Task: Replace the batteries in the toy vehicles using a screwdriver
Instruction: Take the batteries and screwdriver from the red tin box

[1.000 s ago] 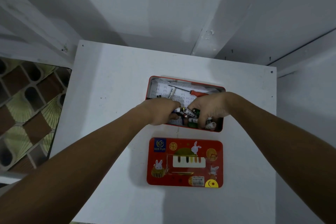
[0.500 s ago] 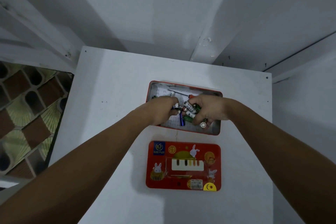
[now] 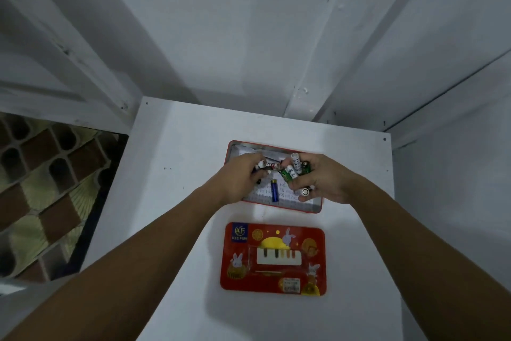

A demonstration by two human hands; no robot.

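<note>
Wall point(image 3: 221, 22): white panels rise behind the table and meet in a corner at the far right.
Table point(image 3: 171, 202): white top that carries the tin and the lid.
Floor point(image 3: 41, 188): brown and pale patterned tiles, seen past the table's left edge.
Lid point(image 3: 272, 257): red, with rabbits and piano keys printed on it. It lies flat on the table, just on the person's side of the tin and apart from it.
Tin point(image 3: 276, 206): red and open, at mid-table, with both hands over it.
Paper point(image 3: 262, 194): a white printed sheet lining the tin's bottom.
Right hand point(image 3: 323, 180): over the tin's right half, fingers curled round several batteries.
Left hand point(image 3: 237, 177): over the tin's left half, fingertips pinching one red-white battery.
Batteries point(image 3: 286, 174): green and white cells bunched in the right hand, some pointing up, one showing its end at the lower fingers.
Red-white battery point(image 3: 269, 166): held crosswise in the left hand, its tip near the right hand's bunch.
Blue battery point(image 3: 274, 190): lies loose on the paper between the two hands, touched by neither.
</note>
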